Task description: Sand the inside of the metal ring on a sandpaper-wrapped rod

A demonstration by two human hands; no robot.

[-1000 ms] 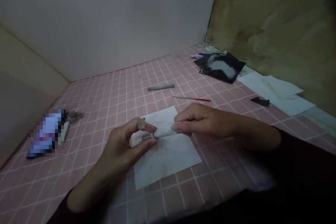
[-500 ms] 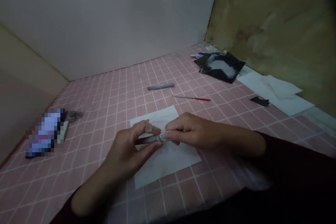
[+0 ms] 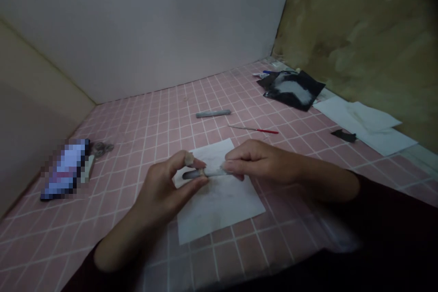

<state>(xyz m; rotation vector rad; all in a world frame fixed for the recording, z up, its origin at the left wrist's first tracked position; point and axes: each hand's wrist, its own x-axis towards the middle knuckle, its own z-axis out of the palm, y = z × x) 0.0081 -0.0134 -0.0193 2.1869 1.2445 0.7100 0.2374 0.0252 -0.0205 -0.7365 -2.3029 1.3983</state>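
Observation:
My left hand (image 3: 167, 182) pinches a small, pale ring-like piece (image 3: 201, 173) between thumb and fingertips; one finger wears a beige wrap (image 3: 189, 159). A slim grey stick (image 3: 215, 172), perhaps rolled abrasive paper, runs crosswise at this piece and appears to pass through it. Its dark rounded end pokes out inside my left hand's curve. Gripping the stick's other end is my right hand (image 3: 256, 160), fingers closed, so that end is hidden. Both hands are just above a white paper sheet (image 3: 222, 210) with faint smudges.
Beyond the paper lie another grey stick (image 3: 213, 113) and a thin red-handled tool (image 3: 267, 131). Black sheets with white dust (image 3: 294, 90), white papers (image 3: 372, 127) and a dark scrap (image 3: 343, 135) are at right. A blurred phone (image 3: 66, 171) lies left, on pink tile-patterned covering (image 3: 137, 146).
My right hand has moved right and slightly up, drawing the stick along, so more of it shows between the hands. My left hand keeps its pinch. The view has shifted slightly.

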